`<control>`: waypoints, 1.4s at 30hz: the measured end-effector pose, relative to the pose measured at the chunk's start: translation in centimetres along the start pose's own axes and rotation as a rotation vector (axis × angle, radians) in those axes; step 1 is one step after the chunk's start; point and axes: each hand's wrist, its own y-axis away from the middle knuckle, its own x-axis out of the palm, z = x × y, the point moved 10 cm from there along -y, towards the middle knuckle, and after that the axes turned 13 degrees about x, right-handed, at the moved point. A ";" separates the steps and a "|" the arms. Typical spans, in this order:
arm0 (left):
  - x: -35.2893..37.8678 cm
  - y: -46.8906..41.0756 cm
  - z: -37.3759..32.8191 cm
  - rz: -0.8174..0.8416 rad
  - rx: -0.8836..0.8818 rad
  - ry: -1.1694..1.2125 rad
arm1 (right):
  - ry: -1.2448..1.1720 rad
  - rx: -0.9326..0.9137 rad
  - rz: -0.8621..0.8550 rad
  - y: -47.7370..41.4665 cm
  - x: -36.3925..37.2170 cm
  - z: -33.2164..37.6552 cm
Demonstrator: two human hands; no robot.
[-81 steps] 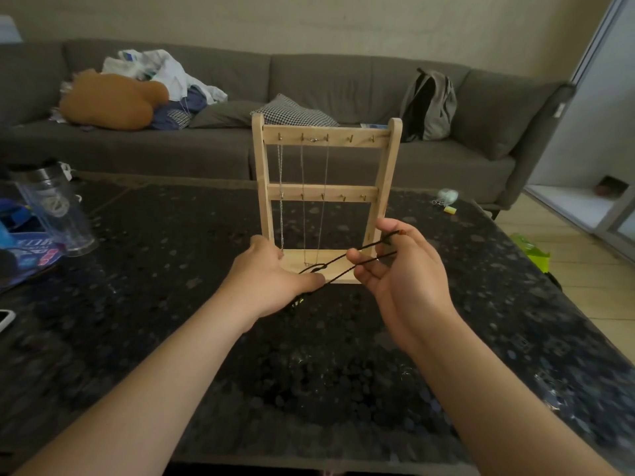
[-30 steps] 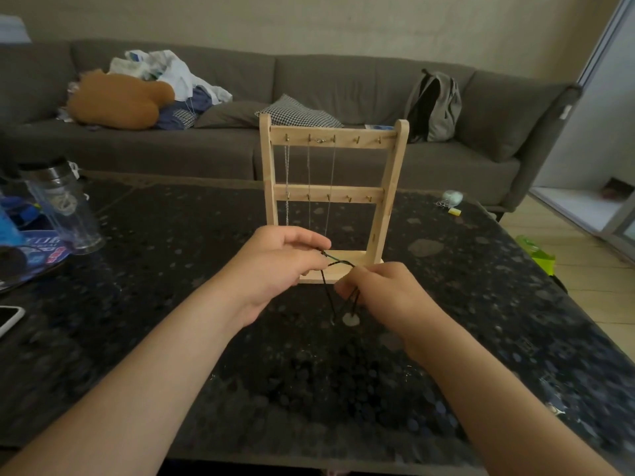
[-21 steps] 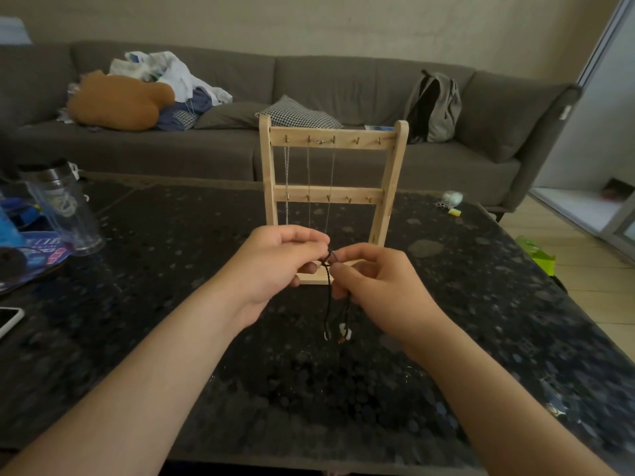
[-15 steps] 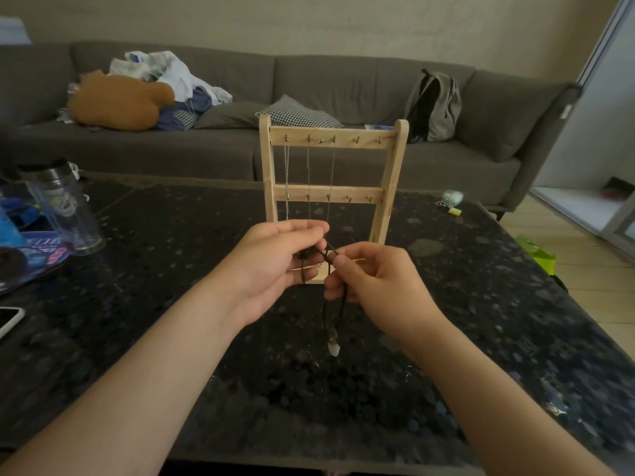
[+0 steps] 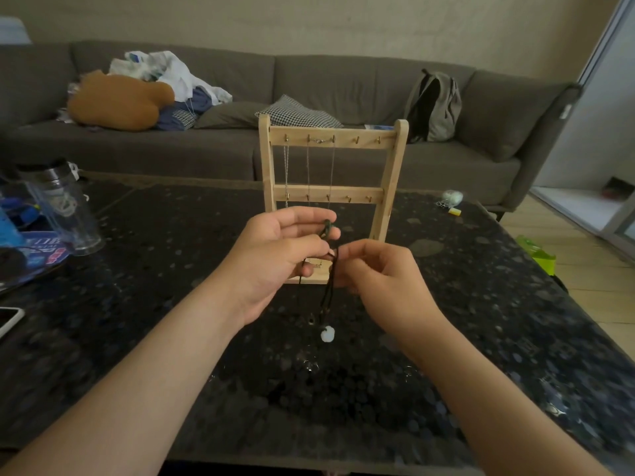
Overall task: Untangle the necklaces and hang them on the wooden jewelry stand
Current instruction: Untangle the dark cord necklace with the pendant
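A wooden jewelry stand (image 5: 391, 187) stands upright on the dark table, with thin silver chains (image 5: 308, 166) hanging from hooks on its top bar. In front of its base I hold a black cord necklace (image 5: 330, 286) above the table. My left hand (image 5: 275, 255) pinches the cord's top end between thumb and fingers. My right hand (image 5: 381, 280) pinches the cord just below and to the right. A small white pendant (image 5: 327, 334) dangles at the bottom of the cord loop.
The dark speckled table (image 5: 481, 321) carries a clear tumbler (image 5: 65, 207) and blue packaging at the left, a phone (image 5: 8, 321) at the left edge and small items (image 5: 452, 201) at the far right. A grey sofa (image 5: 343, 91) with cushions, clothes and a backpack lies behind.
Both hands have lifted the black cord off the table and come together in front of the stand. The pendant now hangs free below them.
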 end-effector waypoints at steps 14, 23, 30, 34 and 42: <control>-1.3 -0.3 -0.5 -0.028 0.140 -0.455 | -0.266 0.163 -0.119 -0.1 -1.7 -0.9; -0.7 -0.3 -0.7 -0.001 0.171 -0.564 | -0.424 0.166 0.007 -0.4 -0.7 -1.2; -0.1 -0.5 -1.2 0.043 0.257 -0.558 | -0.421 0.112 -0.022 -0.5 -1.1 -0.8; -0.1 -0.3 -1.6 0.034 0.315 -0.591 | -0.376 0.124 0.026 -0.3 -0.8 -0.7; -0.4 -0.2 -2.1 0.004 0.320 -0.449 | -0.325 0.144 0.018 -0.1 -0.5 -0.8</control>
